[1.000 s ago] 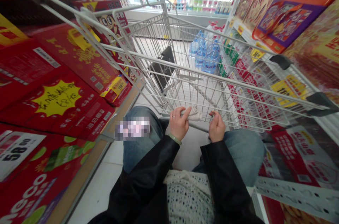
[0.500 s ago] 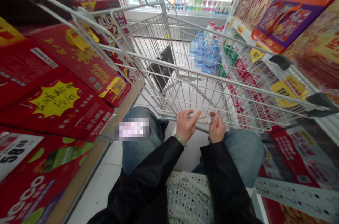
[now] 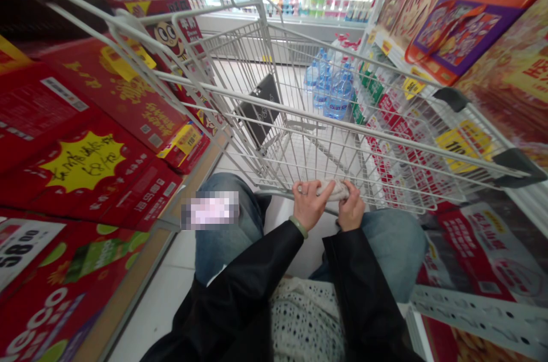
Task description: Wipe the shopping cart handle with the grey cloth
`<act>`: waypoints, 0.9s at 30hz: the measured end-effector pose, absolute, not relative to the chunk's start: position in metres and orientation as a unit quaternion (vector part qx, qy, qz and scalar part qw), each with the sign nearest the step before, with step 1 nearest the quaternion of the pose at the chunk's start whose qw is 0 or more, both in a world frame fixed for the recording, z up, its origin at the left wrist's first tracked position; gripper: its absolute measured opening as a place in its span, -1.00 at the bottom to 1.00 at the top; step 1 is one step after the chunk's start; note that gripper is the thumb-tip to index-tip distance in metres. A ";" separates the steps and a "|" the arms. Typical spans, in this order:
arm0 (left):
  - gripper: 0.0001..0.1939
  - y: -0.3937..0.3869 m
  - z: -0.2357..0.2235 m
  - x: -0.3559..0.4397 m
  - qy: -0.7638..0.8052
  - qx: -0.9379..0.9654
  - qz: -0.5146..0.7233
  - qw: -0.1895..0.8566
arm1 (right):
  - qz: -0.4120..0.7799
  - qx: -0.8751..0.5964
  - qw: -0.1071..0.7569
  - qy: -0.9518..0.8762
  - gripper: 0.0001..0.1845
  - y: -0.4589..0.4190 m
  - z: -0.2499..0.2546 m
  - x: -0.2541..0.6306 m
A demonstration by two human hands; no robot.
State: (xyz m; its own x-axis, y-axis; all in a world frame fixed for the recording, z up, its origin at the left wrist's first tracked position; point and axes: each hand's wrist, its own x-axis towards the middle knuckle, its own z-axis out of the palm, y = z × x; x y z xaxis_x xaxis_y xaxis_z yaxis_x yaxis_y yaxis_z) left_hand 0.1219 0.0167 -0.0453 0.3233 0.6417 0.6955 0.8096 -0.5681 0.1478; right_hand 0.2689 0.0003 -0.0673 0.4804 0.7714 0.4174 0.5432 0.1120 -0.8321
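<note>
A wire shopping cart (image 3: 295, 113) stands in front of my knees, side on, its dark handle at the upper left. My left hand (image 3: 309, 205) is closed on a whitish cloth (image 3: 339, 189), pressed along the lower wire edge of the basket. A ring and a pale green bangle show on this hand and wrist. Just right of it, my right hand (image 3: 351, 206) has its fingers closed at the same lower edge, against the cloth's right end. Its fingertips are partly hidden, so I cannot tell whether they also hold the cloth.
Stacked red cartons (image 3: 98, 162) with price signs line the left side. Wrapped bottle packs (image 3: 394, 113) and gift boxes (image 3: 462, 31) fill the right shelves. Large water bottles (image 3: 338, 91) stand on the floor beyond the cart, before a lit dairy cooler (image 3: 295, 2).
My left hand has slid the cloth to the right along the cart's lower edge, up to my right hand. The right hand stays in nearly the same place.
</note>
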 end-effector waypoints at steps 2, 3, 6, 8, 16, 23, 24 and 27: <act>-0.55 0.016 -0.054 0.122 -0.448 -0.819 -0.344 0.099 | 0.101 -0.651 0.560 -0.502 -0.24 0.001 -0.066 0.269; -0.55 0.015 -0.056 0.122 -0.448 -0.824 -0.334 0.090 | 0.101 -0.648 0.563 -0.504 -0.24 0.001 -0.065 0.269; -0.53 0.015 -0.048 0.118 -0.448 -0.824 -0.338 0.084 | 0.098 -0.647 0.566 -0.501 -0.25 0.001 -0.064 0.268; -0.51 0.016 -0.037 0.116 -0.448 -0.811 -0.363 0.094 | 0.098 -0.654 0.562 -0.497 -0.24 0.000 -0.064 0.268; -0.52 0.013 -0.042 0.119 -0.462 -0.823 -0.326 0.058 | 0.105 -0.645 0.572 -0.496 -0.24 0.002 -0.065 0.268; -0.45 0.012 -0.025 0.114 -0.465 -0.809 -0.353 0.058 | 0.104 -0.650 0.567 -0.495 -0.24 0.001 -0.068 0.269; -0.44 0.013 -0.018 0.113 -0.464 -0.802 -0.371 0.067 | 0.104 -0.654 0.564 -0.493 -0.23 0.001 -0.069 0.269; -0.46 0.015 -0.008 0.111 -0.454 -0.791 -0.401 0.084 | 0.103 -0.661 0.560 -0.490 -0.22 0.001 -0.071 0.270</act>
